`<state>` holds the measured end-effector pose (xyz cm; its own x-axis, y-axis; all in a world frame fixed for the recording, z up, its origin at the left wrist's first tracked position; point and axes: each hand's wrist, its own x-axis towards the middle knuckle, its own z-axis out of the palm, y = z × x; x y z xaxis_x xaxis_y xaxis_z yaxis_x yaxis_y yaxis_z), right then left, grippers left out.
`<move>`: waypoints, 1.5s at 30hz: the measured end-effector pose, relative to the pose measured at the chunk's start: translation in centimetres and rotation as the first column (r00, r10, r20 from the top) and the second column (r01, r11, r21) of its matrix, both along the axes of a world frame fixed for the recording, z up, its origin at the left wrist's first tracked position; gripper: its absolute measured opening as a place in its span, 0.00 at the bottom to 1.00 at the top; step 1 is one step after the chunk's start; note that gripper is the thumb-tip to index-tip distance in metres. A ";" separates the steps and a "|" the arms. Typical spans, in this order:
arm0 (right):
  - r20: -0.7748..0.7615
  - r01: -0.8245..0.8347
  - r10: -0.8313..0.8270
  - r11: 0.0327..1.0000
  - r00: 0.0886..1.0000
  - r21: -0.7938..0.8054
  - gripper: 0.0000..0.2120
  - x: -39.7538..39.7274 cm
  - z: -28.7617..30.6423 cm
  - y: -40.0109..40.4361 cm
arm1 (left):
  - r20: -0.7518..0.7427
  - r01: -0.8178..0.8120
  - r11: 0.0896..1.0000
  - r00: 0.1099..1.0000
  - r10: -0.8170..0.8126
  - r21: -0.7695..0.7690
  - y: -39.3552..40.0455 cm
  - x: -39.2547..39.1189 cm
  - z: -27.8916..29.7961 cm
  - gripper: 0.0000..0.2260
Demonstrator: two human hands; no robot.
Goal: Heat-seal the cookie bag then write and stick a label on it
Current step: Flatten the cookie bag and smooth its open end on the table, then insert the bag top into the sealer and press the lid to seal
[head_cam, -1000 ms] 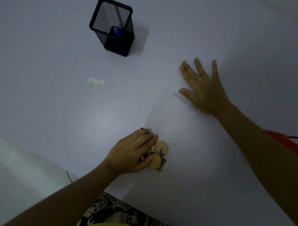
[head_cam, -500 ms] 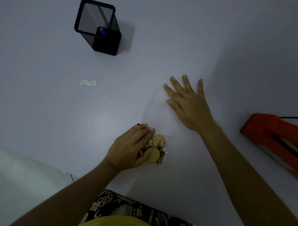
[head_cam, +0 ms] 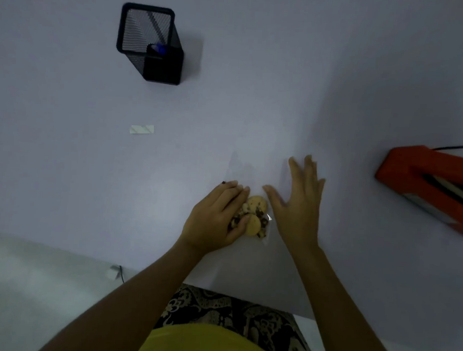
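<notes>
A clear cookie bag (head_cam: 254, 173) lies flat on the white table, its open end pointing away from me. Several chocolate-chip cookies (head_cam: 253, 216) sit bunched at its near end. My left hand (head_cam: 215, 217) is curled over the cookies and grips that end of the bag. Flat and with fingers spread, my right hand (head_cam: 297, 202) rests on the bag just right of the cookies. An orange heat sealer (head_cam: 426, 181) stands at the right edge. A small white label strip (head_cam: 141, 129) lies to the left.
A black mesh pen holder (head_cam: 151, 43) with a blue-capped pen stands at the back left. The sealer's black cord (head_cam: 457, 146) runs off to the right. The table's near edge (head_cam: 89, 255) is close to my body.
My right hand has slid along the bag from its far open end back toward me, ending beside the cookies. The view has shifted, bringing the orange sealer into sight.
</notes>
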<state>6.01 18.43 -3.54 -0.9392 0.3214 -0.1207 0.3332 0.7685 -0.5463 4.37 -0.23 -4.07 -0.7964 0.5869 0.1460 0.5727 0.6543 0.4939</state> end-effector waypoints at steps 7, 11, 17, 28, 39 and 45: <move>-0.058 0.084 -0.088 0.994 0.994 -0.070 0.27 0.9 0.3 0.5 | -0.015 -0.007 0.999 1.000 0.007 0.046 -0.1 -0.1 -0.2 0.21; -0.063 0.114 -0.123 0.985 0.990 -0.129 0.25 0.9 0.1 0.3 | 0.051 -0.018 0.996 0.999 0.014 0.093 -0.1 -0.6 0.2 0.21; -0.044 0.124 -0.132 0.982 0.990 -0.144 0.24 0.6 0.5 0.1 | 0.238 -0.330 0.933 0.927 0.291 0.145 1.2 -2.2 2.7 0.18; 0.050 0.089 -0.086 0.993 0.995 -0.074 0.25 0.8 1.0 0.1 | 0.658 -0.608 0.793 0.584 0.475 -0.033 2.6 -8.0 4.6 0.24; 0.153 0.235 -0.200 0.936 0.968 -0.261 0.28 -0.4 3.1 -0.5 | 0.770 -0.493 0.858 0.601 0.215 0.146 2.9 -7.1 5.2 0.06; 0.236 0.502 -0.543 0.417 0.806 -0.758 0.08 -0.7 8.5 0.7 | 0.868 -0.538 0.786 0.496 0.003 0.304 3.9 -6.0 8.0 0.06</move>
<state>5.30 19.13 4.93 -0.6334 0.5554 -0.5388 0.4838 -0.2592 -0.8359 -1.59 3.72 3.93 -0.8100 0.3688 -0.4560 -0.4047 0.2112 0.8897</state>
